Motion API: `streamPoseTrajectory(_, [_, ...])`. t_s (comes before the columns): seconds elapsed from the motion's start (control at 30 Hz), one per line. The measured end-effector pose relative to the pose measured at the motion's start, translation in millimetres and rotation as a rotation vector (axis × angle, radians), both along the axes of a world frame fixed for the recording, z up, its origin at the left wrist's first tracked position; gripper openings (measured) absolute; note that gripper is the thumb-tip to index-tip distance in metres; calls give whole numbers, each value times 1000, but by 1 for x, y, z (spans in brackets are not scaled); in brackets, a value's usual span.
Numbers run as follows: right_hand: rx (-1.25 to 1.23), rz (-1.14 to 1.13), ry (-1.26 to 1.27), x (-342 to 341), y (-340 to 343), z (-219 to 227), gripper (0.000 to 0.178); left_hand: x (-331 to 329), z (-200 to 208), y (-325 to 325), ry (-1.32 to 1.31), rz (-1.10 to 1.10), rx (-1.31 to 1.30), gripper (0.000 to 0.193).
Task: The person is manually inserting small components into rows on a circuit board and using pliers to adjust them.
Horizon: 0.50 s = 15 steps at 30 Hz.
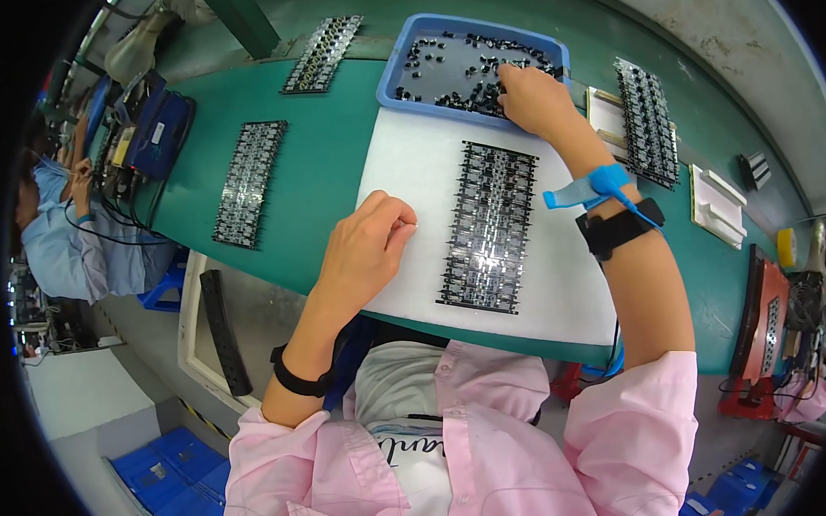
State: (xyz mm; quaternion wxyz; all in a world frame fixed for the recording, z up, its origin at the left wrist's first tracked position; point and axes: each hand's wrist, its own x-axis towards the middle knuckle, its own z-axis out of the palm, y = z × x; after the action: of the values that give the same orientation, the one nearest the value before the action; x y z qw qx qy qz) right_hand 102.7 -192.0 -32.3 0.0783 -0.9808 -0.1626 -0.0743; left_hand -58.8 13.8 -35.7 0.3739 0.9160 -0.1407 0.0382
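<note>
On the green worktop, the left hand rests loosely curled on the white mat, holding nothing visible. Just right of it lies the black circuit panel, its long axis running away from the person, slightly tilted. The right hand reaches into the blue tray of small black parts, fingers bent down among them; whether it pinches one cannot be told.

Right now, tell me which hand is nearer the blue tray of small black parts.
Right. The right hand reaches into the blue tray, fingers among the black parts. The left hand rests curled on the white mat, well short of the tray.
</note>
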Motion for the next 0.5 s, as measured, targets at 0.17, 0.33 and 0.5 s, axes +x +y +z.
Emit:
streamPoseTrajectory(0.17, [121, 25, 42, 3, 8, 4, 13, 1, 18, -4, -31, -31, -2, 4])
streamPoseTrajectory(0.33, [302, -9, 26, -5, 5, 15, 17, 10, 24, -28, -58, -188, -50, 4])
streamPoseTrajectory(0.5, [428, -35, -15, -20, 3, 34, 17, 22, 6, -42, -22, -211, -32, 4])
